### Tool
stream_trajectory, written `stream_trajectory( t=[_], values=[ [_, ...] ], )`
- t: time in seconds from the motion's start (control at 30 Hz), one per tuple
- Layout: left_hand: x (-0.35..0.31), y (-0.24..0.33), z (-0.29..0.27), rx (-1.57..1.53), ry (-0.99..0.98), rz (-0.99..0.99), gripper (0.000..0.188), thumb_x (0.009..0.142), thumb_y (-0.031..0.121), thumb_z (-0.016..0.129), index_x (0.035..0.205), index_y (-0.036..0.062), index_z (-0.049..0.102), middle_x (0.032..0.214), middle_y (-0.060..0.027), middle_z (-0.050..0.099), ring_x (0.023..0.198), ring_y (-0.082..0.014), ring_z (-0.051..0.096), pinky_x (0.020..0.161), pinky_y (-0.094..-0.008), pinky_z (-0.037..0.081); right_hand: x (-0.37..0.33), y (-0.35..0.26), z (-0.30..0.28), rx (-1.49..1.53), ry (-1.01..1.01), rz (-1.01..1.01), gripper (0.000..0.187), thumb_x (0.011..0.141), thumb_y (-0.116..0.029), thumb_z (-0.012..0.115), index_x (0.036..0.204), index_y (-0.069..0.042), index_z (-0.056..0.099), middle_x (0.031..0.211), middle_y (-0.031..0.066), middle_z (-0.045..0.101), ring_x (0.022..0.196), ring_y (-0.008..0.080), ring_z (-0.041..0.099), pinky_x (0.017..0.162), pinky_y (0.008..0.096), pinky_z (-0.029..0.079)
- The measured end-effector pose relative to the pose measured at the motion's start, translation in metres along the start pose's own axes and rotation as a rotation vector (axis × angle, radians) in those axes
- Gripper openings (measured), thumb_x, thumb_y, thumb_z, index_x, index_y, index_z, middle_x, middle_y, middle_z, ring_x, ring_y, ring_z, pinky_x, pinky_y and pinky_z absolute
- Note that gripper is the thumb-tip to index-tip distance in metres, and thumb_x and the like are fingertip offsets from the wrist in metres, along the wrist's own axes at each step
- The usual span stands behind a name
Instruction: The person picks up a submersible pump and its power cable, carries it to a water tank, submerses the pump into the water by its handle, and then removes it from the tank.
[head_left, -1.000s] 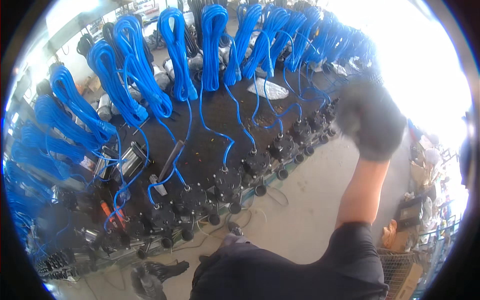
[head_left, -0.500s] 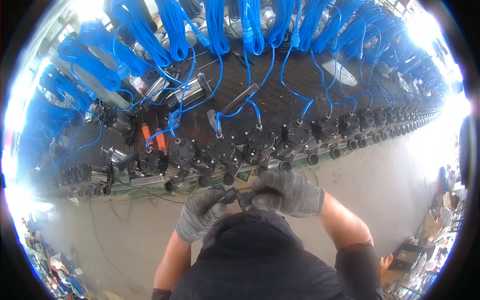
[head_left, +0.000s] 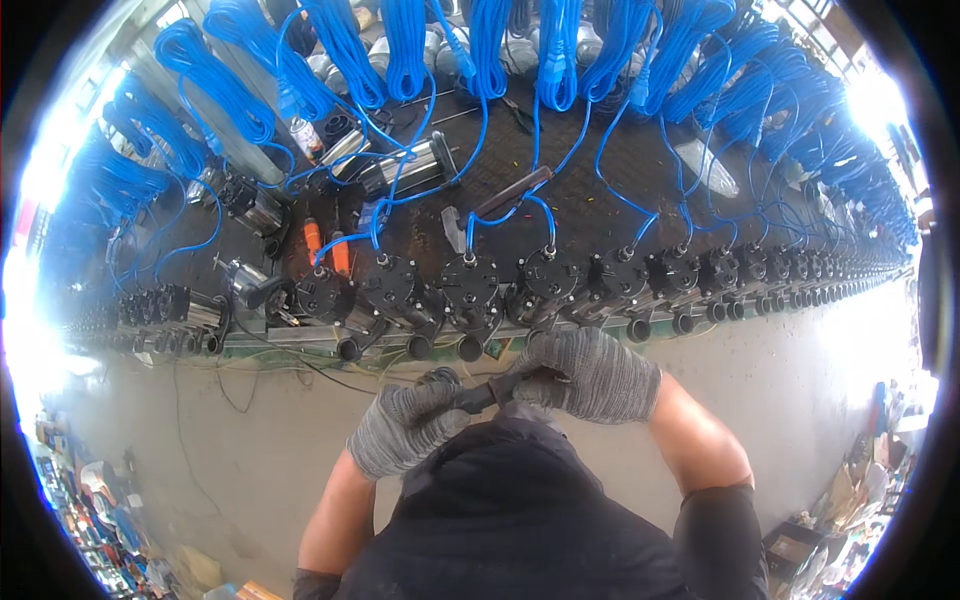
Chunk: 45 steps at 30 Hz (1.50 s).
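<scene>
Close in front of my chest, my left hand [head_left: 406, 428] and my right hand [head_left: 592, 376], both in grey knit gloves, are closed on small dark pieces that meet end to end. Together these look like one short black bar [head_left: 480, 398], and its exact kind is hard to make out. My fingers cover much of both ends. A thin black cable [head_left: 340, 381] runs from the bench toward my left hand. Just beyond my hands stands a row of black-topped pump-like units [head_left: 470, 284], each with a round pipe opening toward me and a blue cable on top.
Coiled blue cables [head_left: 405, 50] hang along the far side of the dark bench [head_left: 590, 170]. Orange-handled tools [head_left: 313, 240], a metal cylinder unit [head_left: 410, 166], a dark bar [head_left: 514, 193] and pliers [head_left: 519, 117] lie on it. Cluttered goods [head_left: 850, 500] line the floor's right side.
The two dark pieces, apart before, now meet in line between my hands. The bench has shifted slightly rightward in view as my head moved.
</scene>
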<state>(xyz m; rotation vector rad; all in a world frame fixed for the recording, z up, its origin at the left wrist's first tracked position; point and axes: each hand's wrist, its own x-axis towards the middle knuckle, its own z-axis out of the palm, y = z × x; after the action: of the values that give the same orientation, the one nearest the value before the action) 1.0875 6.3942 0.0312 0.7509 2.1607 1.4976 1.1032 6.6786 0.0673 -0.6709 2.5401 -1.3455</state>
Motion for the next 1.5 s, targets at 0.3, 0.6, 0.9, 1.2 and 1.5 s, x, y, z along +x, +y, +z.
stream_trajectory(
  t=[0.3, 0.6, 0.9, 1.2, 1.5],
  values=[
    [-0.001, -0.016, 0.016, -0.019, -0.05, 0.081, 0.029, 0.095, 0.019, 0.072, 0.121, 0.0081, 0.073, 0.094, -0.0099, 0.066, 0.08, -0.028, 0.062, 0.077, -0.037, 0.051, 0.009, 0.013, -0.01, 0.081, -0.167, 0.003, 0.025, 0.095, -0.025, 0.073, 0.117, -0.012, 0.073, 0.101, 0.0102, 0.073, 0.094, 0.025, 0.072, 0.08, 0.0386, 0.056],
    [-0.004, -0.009, 0.022, 0.035, 0.062, 0.092, 0.03, 0.095, 0.021, 0.073, 0.117, 0.0007, 0.071, 0.096, -0.0155, 0.075, 0.09, -0.0279, 0.075, 0.082, -0.0341, 0.055, 0.024, -0.002, -0.014, 0.137, -0.299, 0.061, 0.023, 0.095, -0.015, 0.07, 0.117, -0.007, 0.068, 0.1, 0.0101, 0.071, 0.091, 0.0272, 0.07, 0.081, 0.0402, 0.054],
    [-0.02, 0.004, -0.004, -0.331, 0.222, -0.047, 0.03, 0.099, 0.025, 0.067, 0.116, 0.0005, 0.071, 0.09, -0.0109, 0.073, 0.073, -0.017, 0.065, 0.072, -0.0317, 0.053, 0.022, 0.009, 0.012, 0.713, -0.121, 0.148, 0.03, 0.099, -0.022, 0.07, 0.124, -0.007, 0.065, 0.105, 0.0092, 0.07, 0.087, 0.0176, 0.068, 0.072, 0.034, 0.054],
    [-0.038, -0.002, -0.035, -0.53, 0.046, -0.041, 0.036, 0.103, 0.035, 0.062, 0.109, 0.0009, 0.072, 0.08, -0.0026, 0.066, 0.074, -0.0115, 0.06, 0.07, -0.0277, 0.048, 0.031, 0.005, 0.045, 0.762, -0.072, 0.004, 0.035, 0.093, -0.029, 0.077, 0.117, -0.005, 0.067, 0.099, 0.0079, 0.07, 0.086, 0.0146, 0.066, 0.069, 0.028, 0.052],
    [-0.051, -0.012, -0.038, -0.419, 0.034, 0.062, 0.033, 0.102, 0.033, 0.065, 0.105, 0.0014, 0.072, 0.077, -0.0035, 0.064, 0.071, -0.0132, 0.059, 0.069, -0.0304, 0.049, 0.029, -0.072, 0.044, 0.221, -0.017, 0.198, 0.027, 0.096, -0.023, 0.073, 0.112, -0.002, 0.071, 0.096, 0.0074, 0.073, 0.088, 0.0174, 0.07, 0.077, 0.0335, 0.056]
  ],
)
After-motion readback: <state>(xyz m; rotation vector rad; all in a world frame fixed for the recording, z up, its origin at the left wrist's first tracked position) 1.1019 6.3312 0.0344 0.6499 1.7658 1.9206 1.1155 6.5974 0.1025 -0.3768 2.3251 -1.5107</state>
